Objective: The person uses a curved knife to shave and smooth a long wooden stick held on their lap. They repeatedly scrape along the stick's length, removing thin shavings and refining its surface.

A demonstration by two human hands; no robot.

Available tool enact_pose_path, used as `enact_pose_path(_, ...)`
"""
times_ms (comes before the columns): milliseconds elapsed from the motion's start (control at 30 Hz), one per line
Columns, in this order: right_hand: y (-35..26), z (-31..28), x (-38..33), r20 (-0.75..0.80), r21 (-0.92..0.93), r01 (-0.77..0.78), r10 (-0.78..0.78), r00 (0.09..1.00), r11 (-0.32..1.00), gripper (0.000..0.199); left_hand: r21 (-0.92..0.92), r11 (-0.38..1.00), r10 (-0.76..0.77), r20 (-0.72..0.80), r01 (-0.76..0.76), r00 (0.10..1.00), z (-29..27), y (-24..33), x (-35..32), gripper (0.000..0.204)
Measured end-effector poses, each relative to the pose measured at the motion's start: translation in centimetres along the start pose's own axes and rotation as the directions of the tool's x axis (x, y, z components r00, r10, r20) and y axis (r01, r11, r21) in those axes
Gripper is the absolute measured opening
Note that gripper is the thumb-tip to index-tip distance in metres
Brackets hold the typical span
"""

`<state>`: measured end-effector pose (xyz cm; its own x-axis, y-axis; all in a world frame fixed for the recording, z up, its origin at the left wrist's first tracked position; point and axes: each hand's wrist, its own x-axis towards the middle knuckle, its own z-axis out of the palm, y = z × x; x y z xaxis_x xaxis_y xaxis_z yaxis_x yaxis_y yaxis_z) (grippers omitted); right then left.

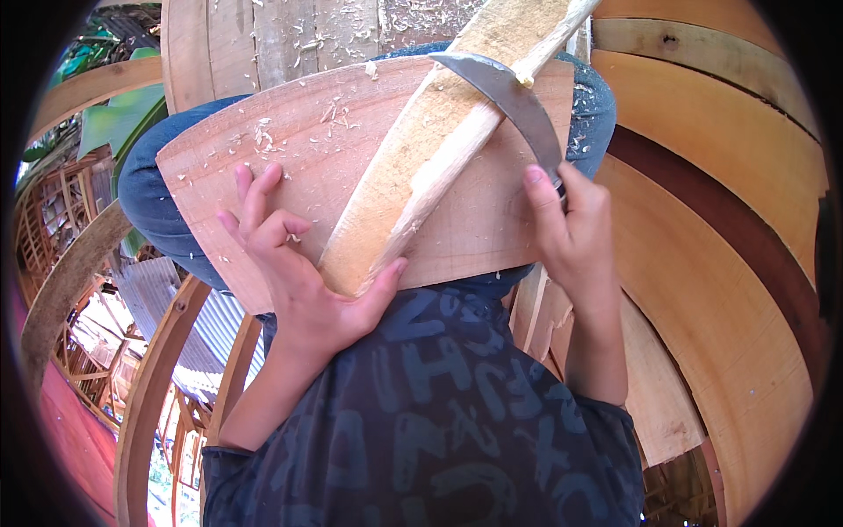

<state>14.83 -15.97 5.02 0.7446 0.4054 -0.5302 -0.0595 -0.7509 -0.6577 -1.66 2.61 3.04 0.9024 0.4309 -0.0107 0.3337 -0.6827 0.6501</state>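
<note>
A long, pale wood strip (pixel 399 167) lies slantwise across a thin wooden board (pixel 483 215) on my lap. Its right edge looks whiter and freshly shaved. The strip's near end sits in the crook of my left hand (pixel 303 285), with the thumb along one side. The other left fingers are spread and raised over the board. My right hand (pixel 571 224) is closed round the handle of a sickle (pixel 514 101), most of the handle being hidden by the fingers. The dark curved blade crosses the strip, tip toward the left, beside a raised, splintered end of the shaved edge.
Curled wood shavings (pixel 263 136) are scattered over the board and the planks (pixel 285 39) beyond it. Curved wooden panels (pixel 702 263) rise close on my right. At my left are wooden ribs (pixel 158 395), corrugated metal sheet (pixel 198 325) and a green leaf (pixel 118 123).
</note>
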Motion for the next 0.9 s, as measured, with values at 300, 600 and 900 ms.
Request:
enact_pose_path(300,0.0,1.5,-0.7,-0.069,-0.099,0.172,-0.180,0.981,0.980,0.033,0.034,0.999,0.003,0.035,-0.004,0.999,-0.1,0.4,0.1,0.074)
enact_pose_path(600,-1.0,2.2,-1.7,-0.003,-0.187,0.273,-0.279,0.960,0.944,0.031,0.032,0.999,0.006,0.033,-0.007,0.999,0.0,0.0,-0.1,0.075)
enact_pose_path(900,-0.5,2.1,-1.7,0.009,-0.174,0.302,-0.305,0.952,0.937,0.028,0.013,1.000,0.024,0.018,-0.024,1.000,0.0,-0.1,-0.1,0.074)
